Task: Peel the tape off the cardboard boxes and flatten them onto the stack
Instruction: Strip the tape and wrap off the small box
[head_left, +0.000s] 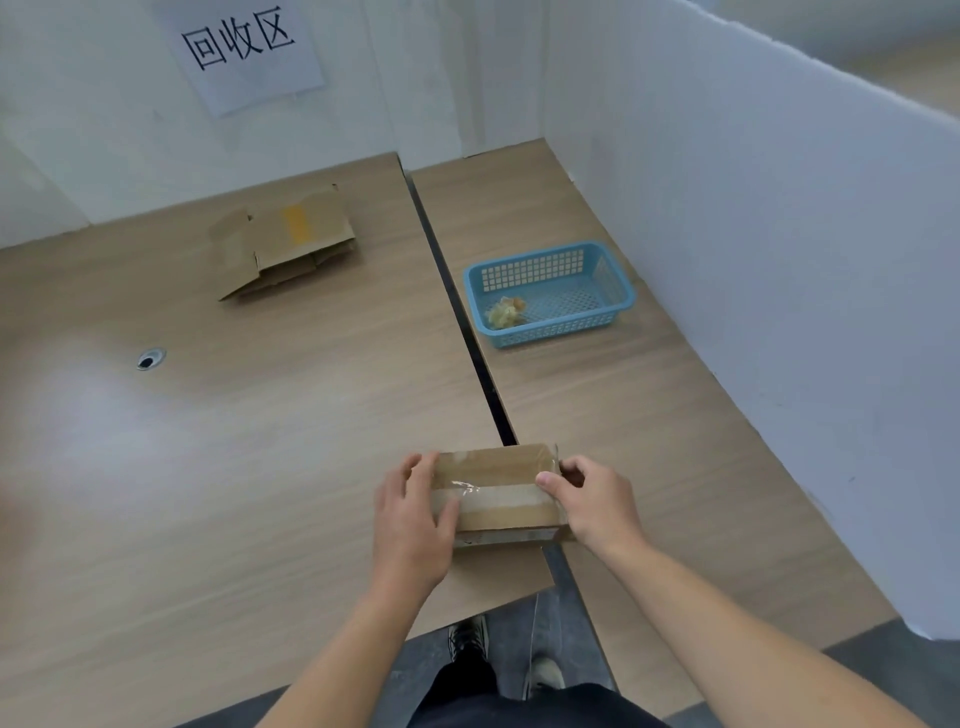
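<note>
Both hands (415, 512) (597, 501) gripping taped box (496, 491) ends, at table edge (483, 603).

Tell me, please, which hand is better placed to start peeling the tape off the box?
Probably the right hand: its thumb sits at the end of the tape on the box, while the left hand grips the other end, steadying it.

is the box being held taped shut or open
Taped shut: clear tape runs across the closed top of the box.
</note>
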